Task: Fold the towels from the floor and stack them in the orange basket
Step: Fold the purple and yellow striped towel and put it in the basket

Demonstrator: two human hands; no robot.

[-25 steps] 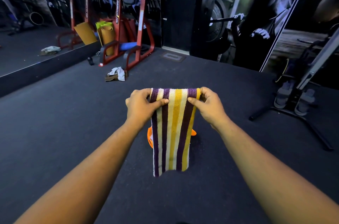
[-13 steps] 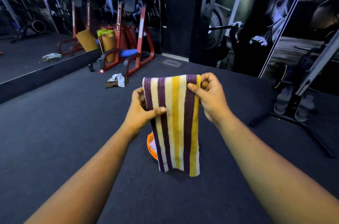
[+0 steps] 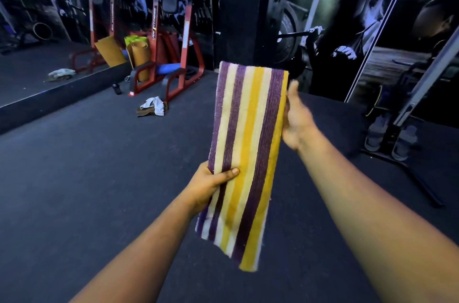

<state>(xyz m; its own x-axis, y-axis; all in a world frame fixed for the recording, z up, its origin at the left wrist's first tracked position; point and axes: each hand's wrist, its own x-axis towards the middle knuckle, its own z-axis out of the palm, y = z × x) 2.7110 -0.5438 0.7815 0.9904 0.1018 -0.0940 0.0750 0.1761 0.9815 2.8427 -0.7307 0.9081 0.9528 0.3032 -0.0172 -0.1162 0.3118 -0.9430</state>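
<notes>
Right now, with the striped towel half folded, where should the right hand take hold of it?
Probably at the top right corner, coming in from the right edge. The striped towel stands as a long upright strip, pinched only low on its left edge by the left hand. The right hand sits at its right edge, blurred, so its grip is unclear.

L hand (image 3: 211,182) gripping, R hand (image 3: 296,119) blurred

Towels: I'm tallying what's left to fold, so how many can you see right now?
2 at least. The striped towel is held up by the left hand; a crumpled pile lies on the floor by the red rack and may hold more than one.
</notes>
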